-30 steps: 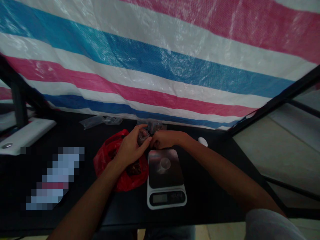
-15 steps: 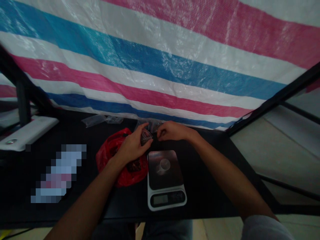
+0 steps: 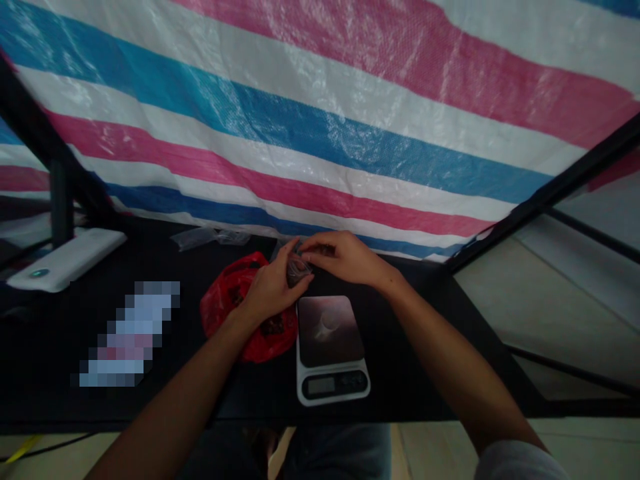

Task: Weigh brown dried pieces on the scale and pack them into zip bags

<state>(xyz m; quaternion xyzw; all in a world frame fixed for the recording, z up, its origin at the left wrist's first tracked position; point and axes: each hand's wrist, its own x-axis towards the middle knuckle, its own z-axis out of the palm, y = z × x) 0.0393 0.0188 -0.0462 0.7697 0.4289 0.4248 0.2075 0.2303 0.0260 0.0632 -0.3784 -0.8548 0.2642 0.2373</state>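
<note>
**Two hands met at one small clear bag beside a scale**

At the far left, one white device (image 3: 67, 260) lay on the black table (image 3: 410, 347). Right of it was one pixelated item (image 3: 131, 337), its writing unreadable. Two clear plastic pieces (image 3: 194, 238) lay near the striped sheet (image 3: 300, 170). One open red bag (image 3: 213, 317) held dark brown contents, too blurred to count. Above its right side, the left hand (image 3: 270, 283) grasped the small clear bag (image 3: 299, 269) between thumb and fingers. One white scale (image 3: 306, 395) sat just right of the red bag, bearing one clear cup (image 3: 329, 323); its display was too dim to read. The right hand (image 3: 350, 259) had curled fingers at the small clear bag; whether they gripped it, I cannot tell.
</note>
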